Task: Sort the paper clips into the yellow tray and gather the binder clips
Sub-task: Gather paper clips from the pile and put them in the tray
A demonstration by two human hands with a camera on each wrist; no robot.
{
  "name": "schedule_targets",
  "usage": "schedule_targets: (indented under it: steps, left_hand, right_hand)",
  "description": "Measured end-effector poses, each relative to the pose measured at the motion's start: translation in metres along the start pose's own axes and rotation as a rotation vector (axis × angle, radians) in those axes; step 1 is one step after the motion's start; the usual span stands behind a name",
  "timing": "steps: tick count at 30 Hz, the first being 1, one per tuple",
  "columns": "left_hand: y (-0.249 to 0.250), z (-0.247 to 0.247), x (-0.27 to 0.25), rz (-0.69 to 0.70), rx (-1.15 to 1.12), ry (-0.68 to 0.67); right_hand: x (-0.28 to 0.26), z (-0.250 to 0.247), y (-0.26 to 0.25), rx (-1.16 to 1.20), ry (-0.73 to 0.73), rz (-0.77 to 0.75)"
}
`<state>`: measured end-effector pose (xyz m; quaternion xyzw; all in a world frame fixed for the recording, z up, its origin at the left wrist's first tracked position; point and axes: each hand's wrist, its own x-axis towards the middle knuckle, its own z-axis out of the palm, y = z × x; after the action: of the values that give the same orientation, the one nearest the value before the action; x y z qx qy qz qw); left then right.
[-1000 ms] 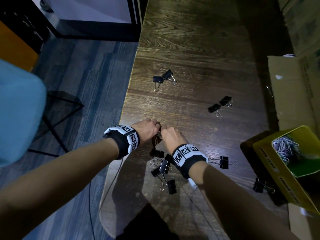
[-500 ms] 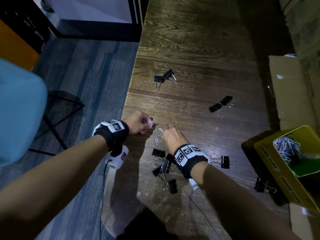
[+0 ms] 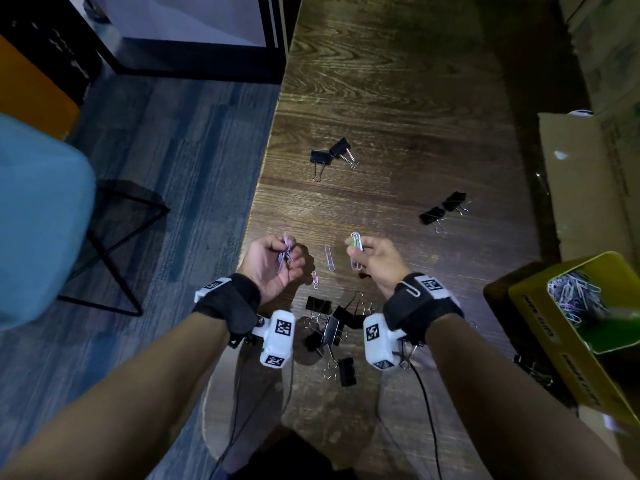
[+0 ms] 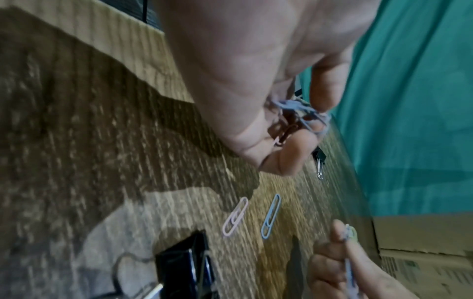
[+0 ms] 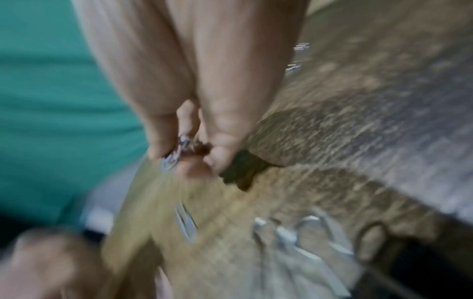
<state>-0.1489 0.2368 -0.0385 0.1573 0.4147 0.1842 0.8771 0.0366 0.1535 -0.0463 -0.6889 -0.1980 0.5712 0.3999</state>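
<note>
My left hand point(image 3: 277, 259) is raised palm up over the table's left edge and pinches a small bunch of paper clips point(image 3: 286, 252); the left wrist view shows that bunch point(image 4: 298, 113) between its curled fingers. My right hand point(image 3: 369, 259) holds several paper clips point(image 3: 356, 242) upright in its fingertips. Two loose paper clips lie on the wood between the hands, one longer point(image 3: 329, 258) and one pinkish point(image 3: 315, 279). A pile of black binder clips point(image 3: 330, 329) sits just behind my wrists. The yellow tray point(image 3: 540, 327) at the right holds many paper clips point(image 3: 571, 296).
Two pairs of binder clips lie farther out, one at centre point(image 3: 330, 157) and one to the right point(image 3: 443, 211). Another binder clip point(image 3: 531, 368) lies beside the tray. A cardboard box point(image 3: 581, 188) lines the right side. The table edge point(image 3: 258, 202) drops to the floor at left.
Both hands were together low on the table, then drew apart and lifted, each now turned up holding paper clips. Two clips stay on the wood between them.
</note>
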Motion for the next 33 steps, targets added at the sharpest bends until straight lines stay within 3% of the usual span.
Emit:
schedule_targets:
  steps: [3,5,10,13,17,20,25,28,31,33]
  left_hand:
    - [-0.002,0.0,0.003,0.005,-0.002,-0.027]
    - [-0.001,0.002,0.003,0.002,0.049,-0.042]
    - [0.004,0.011,-0.001,-0.014,0.405,0.054]
    - [0.0,0.013,0.002,0.04,0.765,0.126]
    - [-0.01,0.018,0.005,0.207,1.663,0.288]
    - [-0.02,0.024,0.004,0.207,1.984,0.444]
    - [-0.029,0.025,0.004,0.158,1.941,0.509]
    - [-0.032,0.031,0.005,0.082,1.873,0.552]
    - [-0.031,0.035,0.007,0.032,1.749,0.584]
    - [-0.033,0.037,0.007,0.04,1.813,0.557]
  right_hand:
    - [-0.004,-0.01,-0.009,0.447,-0.07,0.111]
    - [-0.004,-0.014,-0.013,0.597,-0.112,0.16]
    - [-0.003,-0.006,-0.018,0.566,-0.103,0.115]
    - [-0.002,0.005,-0.022,0.242,0.014,0.051]
    - [0.001,0.029,-0.027,-0.642,0.149,0.002]
    - [-0.008,0.045,-0.027,-1.016,0.228,-0.073]
    - [-0.024,0.049,-0.021,-1.209,0.208,-0.208]
    - [-0.026,0.047,-0.019,-1.184,0.183,-0.148]
    - [-0.023,0.04,-0.018,-1.007,0.156,-0.008]
    - [-0.027,0.028,-0.02,-0.922,0.109,0.023]
